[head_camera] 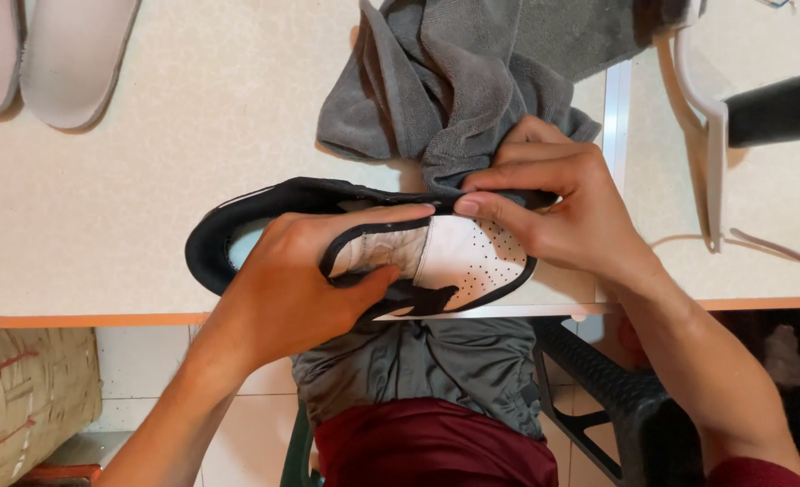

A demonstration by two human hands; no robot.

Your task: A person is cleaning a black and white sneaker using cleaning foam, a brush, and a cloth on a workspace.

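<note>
Two hands work one shoe (458,261) at the bench's (129,207) near edge: the left hand (296,289) has its fingers clamped round the collar, and the right hand (557,203) pinches a grey towel (445,81) against the toe rim. White toe leather looks clean; the black heel remains unwiped. Farther off lie two pale insoles (53,50).
</note>
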